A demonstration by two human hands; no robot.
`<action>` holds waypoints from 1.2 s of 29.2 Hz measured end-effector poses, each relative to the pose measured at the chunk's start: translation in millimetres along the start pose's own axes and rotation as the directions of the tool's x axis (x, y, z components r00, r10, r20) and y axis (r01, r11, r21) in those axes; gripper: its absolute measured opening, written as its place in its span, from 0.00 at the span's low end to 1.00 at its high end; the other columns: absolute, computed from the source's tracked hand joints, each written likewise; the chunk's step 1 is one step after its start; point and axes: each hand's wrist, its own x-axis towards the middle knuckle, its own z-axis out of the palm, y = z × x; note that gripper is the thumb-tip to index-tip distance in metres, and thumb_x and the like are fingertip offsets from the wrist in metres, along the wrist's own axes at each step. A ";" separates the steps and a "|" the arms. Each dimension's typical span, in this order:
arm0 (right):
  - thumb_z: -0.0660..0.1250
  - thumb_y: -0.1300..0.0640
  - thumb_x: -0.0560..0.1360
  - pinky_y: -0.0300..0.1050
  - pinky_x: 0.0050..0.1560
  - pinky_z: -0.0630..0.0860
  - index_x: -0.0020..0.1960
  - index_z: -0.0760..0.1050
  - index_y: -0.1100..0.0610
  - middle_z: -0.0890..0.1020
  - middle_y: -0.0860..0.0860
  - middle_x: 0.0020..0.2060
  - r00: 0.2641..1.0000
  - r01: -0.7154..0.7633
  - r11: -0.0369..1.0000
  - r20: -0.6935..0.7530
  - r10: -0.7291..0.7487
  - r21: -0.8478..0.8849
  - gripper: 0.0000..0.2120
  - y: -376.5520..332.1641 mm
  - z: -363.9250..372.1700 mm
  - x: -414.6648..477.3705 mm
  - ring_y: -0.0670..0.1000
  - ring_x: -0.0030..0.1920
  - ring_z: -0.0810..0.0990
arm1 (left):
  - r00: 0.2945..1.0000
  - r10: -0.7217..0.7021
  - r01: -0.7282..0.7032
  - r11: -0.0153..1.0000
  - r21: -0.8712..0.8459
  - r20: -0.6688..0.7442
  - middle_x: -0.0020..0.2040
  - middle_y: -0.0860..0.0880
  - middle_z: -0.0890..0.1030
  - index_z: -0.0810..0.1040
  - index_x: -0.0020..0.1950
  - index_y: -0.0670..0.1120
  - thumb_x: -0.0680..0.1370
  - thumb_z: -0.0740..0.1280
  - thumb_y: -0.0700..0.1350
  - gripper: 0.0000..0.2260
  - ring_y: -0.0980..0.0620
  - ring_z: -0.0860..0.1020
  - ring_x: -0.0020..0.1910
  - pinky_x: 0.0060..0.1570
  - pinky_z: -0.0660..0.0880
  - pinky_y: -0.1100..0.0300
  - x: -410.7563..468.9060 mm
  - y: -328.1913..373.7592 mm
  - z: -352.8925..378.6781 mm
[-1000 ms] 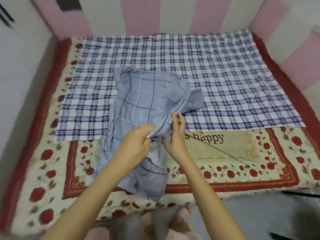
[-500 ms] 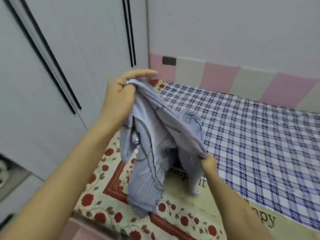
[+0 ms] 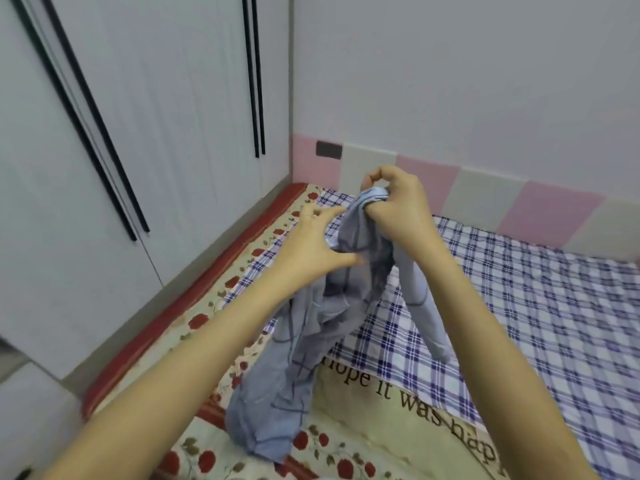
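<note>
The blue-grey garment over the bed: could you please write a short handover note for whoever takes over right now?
Right hand: fingers curled round the bunched top of the blue-grey garment, holding it up.
Left hand: fingers spread, holding nothing, at the cloth's side just below the right hand.
Where: the garment hangs crumpled, and its lower end reaches the floral blanket beside the checked sheet.
Done: garment raised by its top.
Left: probably take a second hold with the left hand, shake the garment out, then lay it flat or fold it.
</note>
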 end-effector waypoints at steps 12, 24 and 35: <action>0.68 0.66 0.71 0.33 0.32 0.69 0.39 0.72 0.49 0.77 0.46 0.32 0.999 0.008 0.988 -0.036 -0.002 0.153 0.12 31.0 -21.4 -43.0 0.39 0.29 0.72 | 0.970 0.043 -0.024 0.997 -0.078 0.240 0.44 0.54 0.78 0.72 0.59 0.51 0.66 0.70 0.64 0.28 0.55 0.77 0.40 0.39 0.74 0.58 -13.3 23.8 18.9; 0.72 0.58 0.68 0.42 0.29 0.63 0.38 0.72 0.63 0.73 0.53 0.33 0.799 -0.067 0.895 0.513 0.313 -0.441 0.11 117.1 21.5 -109.0 0.53 0.35 0.72 | 0.980 0.093 -0.128 0.972 -0.196 -0.178 0.35 0.42 0.80 0.79 0.40 0.43 0.63 0.53 0.40 0.16 0.46 0.74 0.34 0.34 0.67 0.55 -35.1 16.0 8.3; 0.56 0.58 0.80 0.43 0.38 0.76 0.46 0.73 0.56 0.77 0.52 0.40 0.649 -0.488 0.590 -0.184 0.738 0.644 0.09 162.9 -17.6 -88.3 0.51 0.39 0.76 | 0.925 0.027 -0.128 0.961 -0.245 -0.378 0.34 0.54 0.80 0.79 0.42 0.50 0.64 0.55 0.40 0.15 0.60 0.75 0.35 0.38 0.71 0.61 -24.2 4.2 -40.1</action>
